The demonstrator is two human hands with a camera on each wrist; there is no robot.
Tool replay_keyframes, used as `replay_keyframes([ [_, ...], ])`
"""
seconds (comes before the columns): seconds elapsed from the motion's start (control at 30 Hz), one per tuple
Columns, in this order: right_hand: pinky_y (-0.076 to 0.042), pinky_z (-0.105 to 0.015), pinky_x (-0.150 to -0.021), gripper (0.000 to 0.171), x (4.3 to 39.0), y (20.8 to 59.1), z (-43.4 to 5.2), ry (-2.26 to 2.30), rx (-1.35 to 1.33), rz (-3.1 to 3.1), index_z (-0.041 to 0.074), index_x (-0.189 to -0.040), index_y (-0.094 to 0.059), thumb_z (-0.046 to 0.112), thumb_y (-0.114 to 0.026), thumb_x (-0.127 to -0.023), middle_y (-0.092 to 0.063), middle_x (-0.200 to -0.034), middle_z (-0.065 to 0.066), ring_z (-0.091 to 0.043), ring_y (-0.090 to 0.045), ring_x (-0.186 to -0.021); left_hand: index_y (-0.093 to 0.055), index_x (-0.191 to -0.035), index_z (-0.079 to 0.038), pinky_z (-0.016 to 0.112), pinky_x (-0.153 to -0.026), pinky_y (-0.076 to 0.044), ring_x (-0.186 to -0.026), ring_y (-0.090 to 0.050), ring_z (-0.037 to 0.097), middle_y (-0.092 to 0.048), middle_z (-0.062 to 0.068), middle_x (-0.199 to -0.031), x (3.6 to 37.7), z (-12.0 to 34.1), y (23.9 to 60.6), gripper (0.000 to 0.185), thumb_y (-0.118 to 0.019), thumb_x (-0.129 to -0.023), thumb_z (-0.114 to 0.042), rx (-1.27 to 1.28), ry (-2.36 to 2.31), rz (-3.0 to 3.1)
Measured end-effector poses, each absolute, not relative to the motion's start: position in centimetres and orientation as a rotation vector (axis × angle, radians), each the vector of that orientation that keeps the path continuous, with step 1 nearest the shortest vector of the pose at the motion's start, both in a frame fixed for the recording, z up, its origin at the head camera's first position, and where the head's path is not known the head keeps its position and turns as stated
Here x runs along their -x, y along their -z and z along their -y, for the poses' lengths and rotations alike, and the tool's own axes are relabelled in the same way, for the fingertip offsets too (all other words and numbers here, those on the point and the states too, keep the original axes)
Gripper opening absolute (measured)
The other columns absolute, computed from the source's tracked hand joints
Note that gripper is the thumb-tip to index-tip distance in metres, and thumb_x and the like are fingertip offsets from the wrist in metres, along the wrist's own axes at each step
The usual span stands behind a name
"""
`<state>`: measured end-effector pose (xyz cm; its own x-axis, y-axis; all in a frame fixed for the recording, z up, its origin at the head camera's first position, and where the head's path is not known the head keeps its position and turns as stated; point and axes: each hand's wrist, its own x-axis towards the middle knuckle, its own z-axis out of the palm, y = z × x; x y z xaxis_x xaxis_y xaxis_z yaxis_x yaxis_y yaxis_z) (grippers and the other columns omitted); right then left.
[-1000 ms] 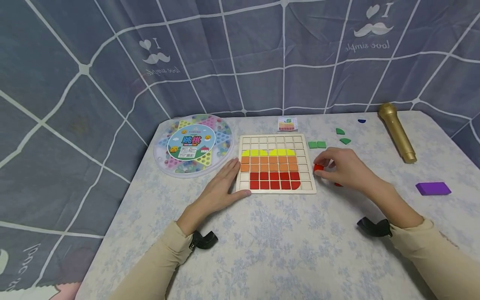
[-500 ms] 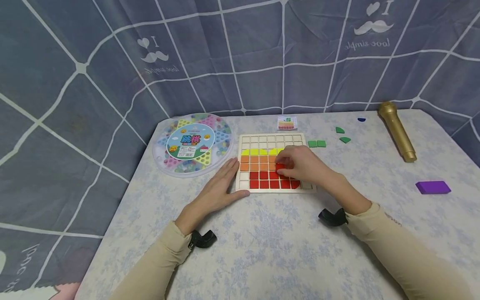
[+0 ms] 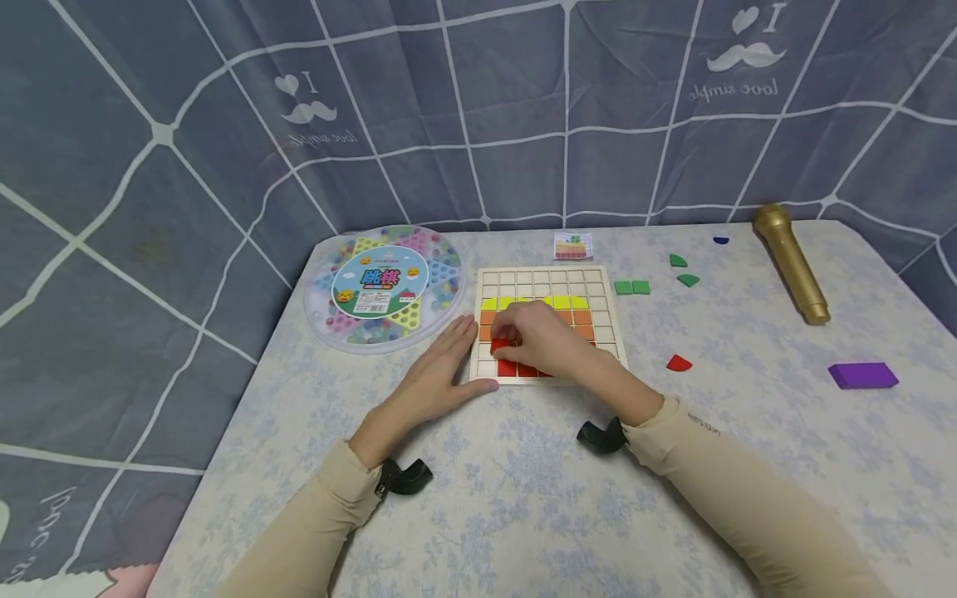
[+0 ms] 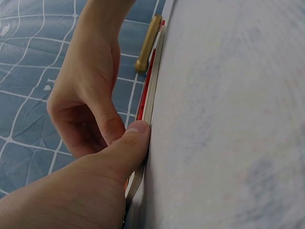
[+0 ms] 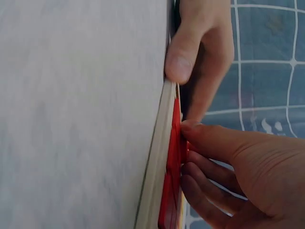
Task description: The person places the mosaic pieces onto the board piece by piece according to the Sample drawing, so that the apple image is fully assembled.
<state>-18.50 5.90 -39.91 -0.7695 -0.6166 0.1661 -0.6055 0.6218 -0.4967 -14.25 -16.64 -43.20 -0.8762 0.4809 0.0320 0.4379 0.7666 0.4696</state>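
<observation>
Moved leftward across the wooden grid board (image 3: 611, 309) since a second ago: right hand (image 3: 540, 336), fingers curled around one red tile (image 3: 499, 342) pressed at the board's lower-left cells. Left hand (image 3: 437, 374) flat and relaxed on the table (image 3: 523, 498), thumb against the board's near-left corner. Beside the board: one red quarter-round tile (image 3: 678, 363), two green squares (image 3: 631, 287), two green wedges (image 3: 682, 270), one purple block (image 3: 863, 375), one gold microphone (image 3: 791, 262), one round Chinese checkers case (image 3: 383, 286).
</observation>
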Motion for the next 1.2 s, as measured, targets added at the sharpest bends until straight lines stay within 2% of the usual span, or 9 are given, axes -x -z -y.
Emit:
replay_keyframes([
  [0.4, -0.055, -0.028, -0.074, 0.009, 18.3, 40.5, -4.3, 0.947, 1.111, -2.792, 0.009, -0.093, -0.081, 0.012, -0.087, -0.088, -0.074, -0.087, 0.0, -0.014, -0.065, -0.078, -0.022, -0.167, -0.001, 0.052, -0.13, -0.023, -0.165, -0.012, 0.028, -0.019, 0.012, -0.176, 14.3, 16.6, 43.0, 0.101, -0.071, -0.097, -0.055, -0.759, -0.74, -2.866],
  [0.63, -0.055, -0.03, -0.076, 0.01, 17.8, 40.3, -5.2, 0.939, 1.136, -2.799, 0.008, -0.099, -0.081, 0.013, -0.084, -0.091, -0.074, -0.091, -0.001, -0.016, -0.066, -0.082, -0.022, -0.167, -0.003, 0.05, -0.131, -0.022, -0.165, -0.01, 0.025, -0.017, 0.01, -0.177, 14.3, 16.4, 42.9, 0.101, -0.07, -0.098, -0.058, -0.73, -0.733, -2.863],
  [0.97, -0.055, -0.035, -0.077, 0.011, 17.5, 39.8, -11.2, 0.912, 1.008, -2.88, 0.011, -0.1, -0.08, 0.017, -0.084, -0.092, -0.074, -0.092, 0.001, -0.016, -0.064, -0.083, -0.023, -0.166, 0.0, 0.05, -0.132, -0.02, -0.165, -0.013, 0.029, -0.019, 0.014, -0.176, 14.2, 16.3, 42.9, 0.102, -0.072, -0.096, -0.056, -0.72, -0.733, -2.879],
  [1.2, -0.061, -0.044, -0.081, 0.014, 19.0, 39.4, -16.9, 0.877, 0.821, -2.969, 0.004, -0.104, -0.08, 0.012, -0.082, -0.092, -0.076, -0.097, -0.008, -0.024, -0.07, -0.089, -0.023, -0.166, 0.0, 0.051, -0.132, -0.019, -0.165, -0.013, 0.031, -0.019, 0.015, -0.176, 14.2, 16.4, 43.1, 0.102, -0.072, -0.096, -0.055, -0.735, -0.731, -2.881],
])
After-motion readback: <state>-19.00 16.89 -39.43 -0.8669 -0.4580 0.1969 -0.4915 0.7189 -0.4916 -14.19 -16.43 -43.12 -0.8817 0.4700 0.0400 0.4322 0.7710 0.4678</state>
